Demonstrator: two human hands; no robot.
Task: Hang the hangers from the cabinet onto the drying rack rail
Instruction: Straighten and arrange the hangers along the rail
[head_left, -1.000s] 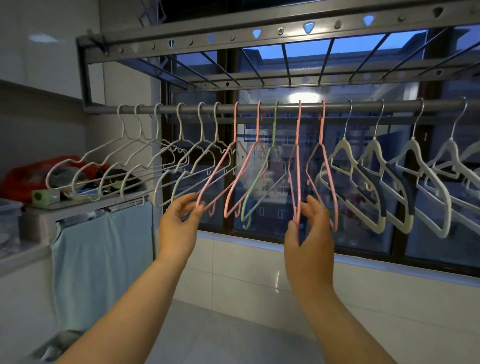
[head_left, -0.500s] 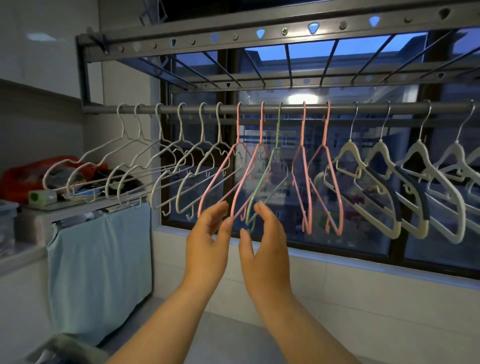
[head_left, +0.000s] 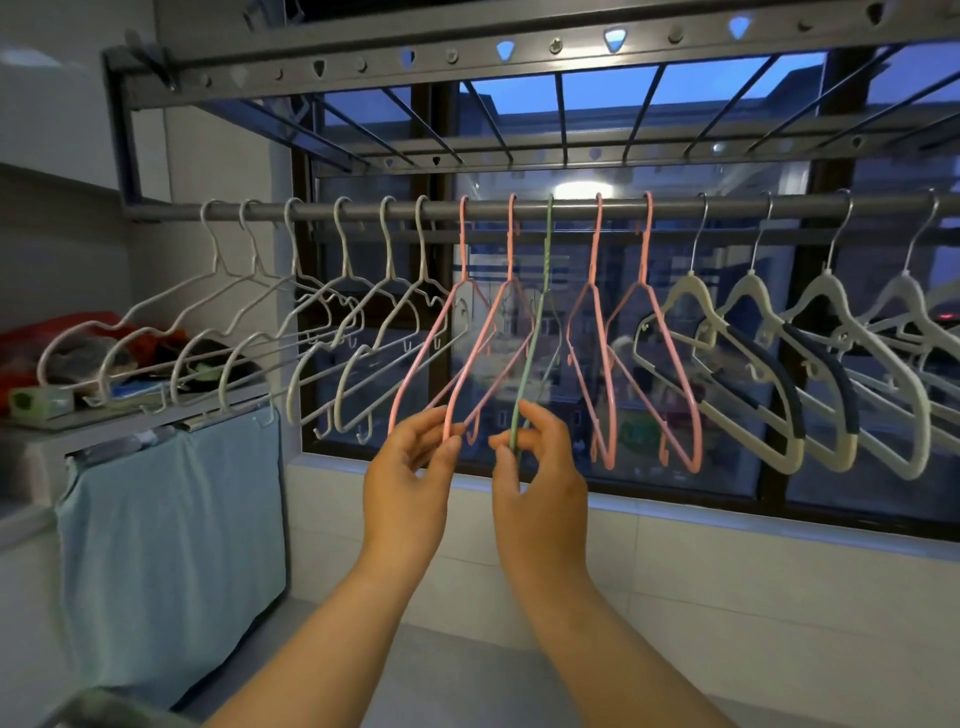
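Cabinet top: off at the far left I see clutter on the cabinet (head_left: 130, 410), a blue towel (head_left: 171, 545) draped below; I can't make out any loose hangers waiting there.
Rail: the drying rack rail (head_left: 675, 207) runs full width and it's well stocked.
White hangers: six white wire hangers (head_left: 332, 291) hooked on at the left end.
Left hand: my left hand (head_left: 410, 483) is pinching the lower bend of a pink hanger (head_left: 457, 384), fingers narrow around the wire.
Right hand: my right hand (head_left: 540, 483) is closed on the bottom of the green hanger (head_left: 540, 322), which hangs edge-on.
Further right: two more pink ones, then cream padded hangers (head_left: 753, 364).
Progress: I'd call hanging nearly done; this looks like straightening and spacing.
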